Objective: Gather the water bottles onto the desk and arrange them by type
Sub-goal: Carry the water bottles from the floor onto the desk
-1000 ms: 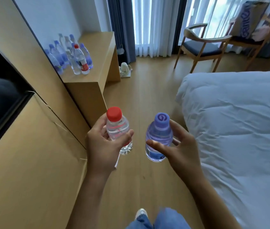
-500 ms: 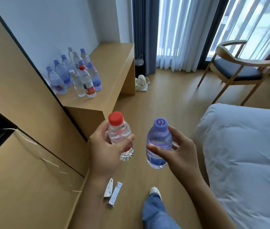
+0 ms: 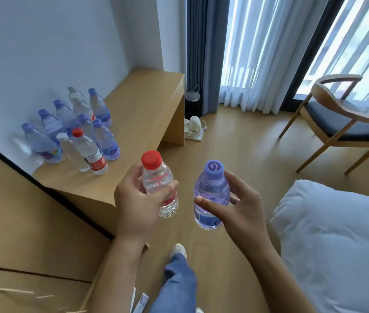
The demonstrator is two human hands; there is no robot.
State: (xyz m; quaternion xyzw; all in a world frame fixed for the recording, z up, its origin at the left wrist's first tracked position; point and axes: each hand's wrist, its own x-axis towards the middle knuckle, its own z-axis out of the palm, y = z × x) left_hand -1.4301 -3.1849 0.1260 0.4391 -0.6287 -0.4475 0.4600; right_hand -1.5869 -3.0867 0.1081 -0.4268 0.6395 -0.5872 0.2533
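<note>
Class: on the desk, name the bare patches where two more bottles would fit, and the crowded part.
Bare: the desk from the bottle cluster to its window end, and the front strip before the red-capped desk bottle. Crowded: the wall-side corner holding the cluster.

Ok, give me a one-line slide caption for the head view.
Left hand holds red-capped clear bottle, right hand purple-capped tinted bottle, near the bottle-laden wooden desk.
</note>
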